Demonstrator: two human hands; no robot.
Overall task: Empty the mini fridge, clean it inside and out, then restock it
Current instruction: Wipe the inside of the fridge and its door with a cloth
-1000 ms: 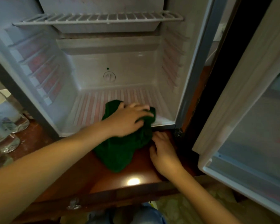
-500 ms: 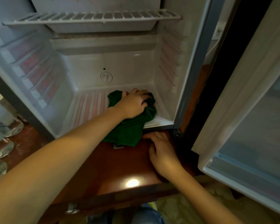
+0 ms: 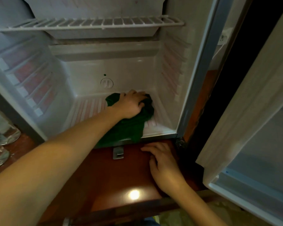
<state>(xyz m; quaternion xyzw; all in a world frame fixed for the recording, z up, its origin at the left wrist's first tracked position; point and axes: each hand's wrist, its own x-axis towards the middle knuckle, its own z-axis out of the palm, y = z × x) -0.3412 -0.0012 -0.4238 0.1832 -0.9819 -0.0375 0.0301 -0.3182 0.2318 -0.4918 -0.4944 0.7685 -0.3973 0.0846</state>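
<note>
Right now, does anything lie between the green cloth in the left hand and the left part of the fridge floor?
Nothing visible does. The left hand grips the dark green cloth at the back right of the ribbed white fridge floor; the floor to its left lies bare.

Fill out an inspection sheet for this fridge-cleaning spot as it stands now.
Surface: reddish-brown wooden top, glossy, with a light glare near its front edge.
Job's things: mini fridge open, no food seen inside; wire shelf in place up top; green cloth on the ribbed floor, its tail hanging over the front lip.
Clutter: clear glassware at the left edge, blurred; small metal bracket on the wood.
Hands: left hand grips the cloth at the floor's back right; right hand rests on the wood, fingers relaxed.
Cables: nothing seen.
Surroundings: fridge door swung open at right; dark gap beside it.
</note>
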